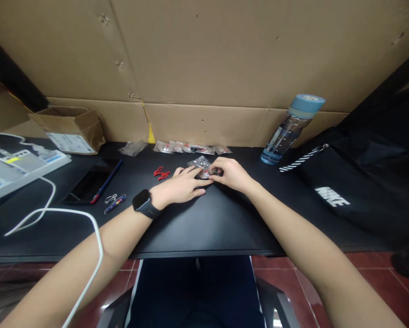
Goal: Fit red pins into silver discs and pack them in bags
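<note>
My left hand (181, 186), with a black watch on its wrist, lies on the black desk (204, 223); its fingers stretch toward a small clear plastic bag (199, 165) and its fingertips touch the bag. My right hand (229, 173) is curled beside the same bag, fingers pinched on a small dark part with a bit of red that I cannot make out. Two small red pieces (161, 172) lie just left of my left hand.
A row of small clear bags (191, 148) lies along the cardboard wall. A blue-capped water bottle (289, 130) stands right of it, next to a black bag (355, 182). At left are a phone (88, 184), a pen (107, 181), a keychain (115, 202), a white cable (71, 214) and a cardboard box (69, 127).
</note>
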The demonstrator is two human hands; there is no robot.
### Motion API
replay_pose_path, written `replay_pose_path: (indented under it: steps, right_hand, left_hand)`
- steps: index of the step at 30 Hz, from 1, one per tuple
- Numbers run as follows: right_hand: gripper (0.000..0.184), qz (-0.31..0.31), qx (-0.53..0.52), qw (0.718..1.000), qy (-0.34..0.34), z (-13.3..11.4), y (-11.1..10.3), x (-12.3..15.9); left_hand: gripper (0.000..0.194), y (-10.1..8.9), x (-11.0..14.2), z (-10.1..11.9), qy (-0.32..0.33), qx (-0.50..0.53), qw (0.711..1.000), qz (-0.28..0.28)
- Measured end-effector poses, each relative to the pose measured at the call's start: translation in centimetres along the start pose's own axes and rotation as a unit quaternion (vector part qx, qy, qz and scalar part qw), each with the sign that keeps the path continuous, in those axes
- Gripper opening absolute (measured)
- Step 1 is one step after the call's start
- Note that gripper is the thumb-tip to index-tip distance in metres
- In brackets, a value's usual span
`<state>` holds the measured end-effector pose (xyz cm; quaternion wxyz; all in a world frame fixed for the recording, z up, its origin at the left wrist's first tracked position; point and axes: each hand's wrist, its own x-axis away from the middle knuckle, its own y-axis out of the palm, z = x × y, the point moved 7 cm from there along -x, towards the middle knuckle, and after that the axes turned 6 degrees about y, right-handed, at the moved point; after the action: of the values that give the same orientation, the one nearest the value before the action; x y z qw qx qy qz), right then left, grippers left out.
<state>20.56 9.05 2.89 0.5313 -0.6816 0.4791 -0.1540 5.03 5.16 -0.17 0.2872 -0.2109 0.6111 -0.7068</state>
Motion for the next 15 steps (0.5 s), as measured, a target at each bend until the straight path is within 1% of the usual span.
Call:
replay_pose_path:
  steps: [2,5,10,12,15]
  right_hand:
    - [0.018,0.015,0.032,0.999,-0.011,-0.5,0.0,-0.1]
    - [0.018,0.011,0.054,0.998,-0.019,-1.0,0.0,-0.1]
    - [0.017,-0.001,0.014,1.000,0.006,-0.8,-0.1,0.0]
    - [0.019,-0.010,0.008,1.000,-0.001,-0.8,-0.1,0.0]
    - [0.018,-0.013,0.027,0.999,-0.020,-0.7,-0.2,0.0]
  left_hand:
    - [0.046,-0.1,0.0,0.0,-0.004,-0.005,1.000,0.006]
    - [0.045,-0.1,0.2,0.0,-0.015,-0.015,1.000,0.015]
    - [0.045,-0.2,0.5,0.5,-0.033,-0.035,0.999,0.015]
    - [0.045,-0.1,0.6,0.8,-0.032,-0.035,0.999,0.009]
    - [0.047,0.0,0.6,1.1,-0.025,-0.028,0.999,0.007]
